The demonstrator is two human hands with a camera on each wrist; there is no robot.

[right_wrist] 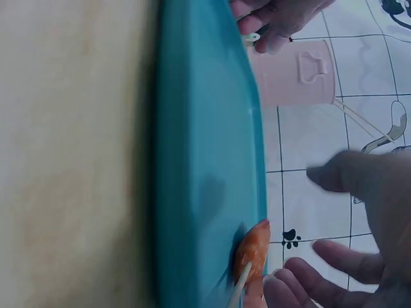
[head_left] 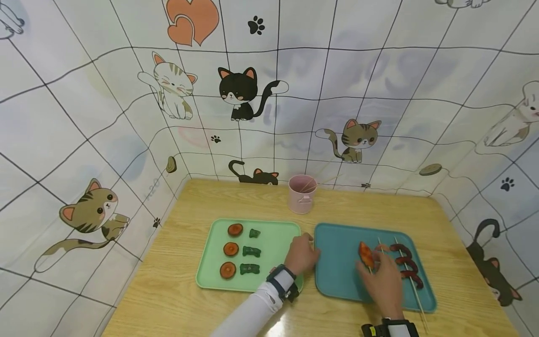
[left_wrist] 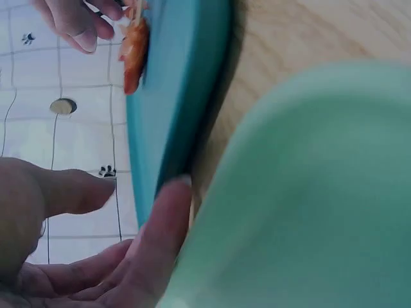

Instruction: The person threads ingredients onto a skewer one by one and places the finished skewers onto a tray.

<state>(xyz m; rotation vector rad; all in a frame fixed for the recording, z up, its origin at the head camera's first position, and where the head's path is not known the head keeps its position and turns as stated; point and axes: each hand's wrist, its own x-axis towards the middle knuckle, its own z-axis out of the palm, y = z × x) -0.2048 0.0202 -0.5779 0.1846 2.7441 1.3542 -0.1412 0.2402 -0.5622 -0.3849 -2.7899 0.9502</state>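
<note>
On the teal tray [head_left: 340, 262] lies an orange-red food piece [head_left: 366, 255] threaded on a stick. My right hand [head_left: 385, 283] hovers over it; in the right wrist view, its thumb and fingers are spread apart and pinch nothing. Partly behind that hand is a second skewer with pinkish pieces [head_left: 382, 247]. Farther right, a skewer carries several curled dark-red pieces [head_left: 406, 262]. My left hand [head_left: 302, 255] is between the trays, at the green tray's [head_left: 273, 229] right edge. Its thumb and fingers are apart in the left wrist view, with no held thing visible.
Three round brown slices [head_left: 228, 270] and three dark-green pieces [head_left: 250, 268] lie in columns on the green tray. A pink bucket [head_left: 301, 201] with thin sticks stands at the table's back, before the cat-patterned wall covering [head_left: 303, 117].
</note>
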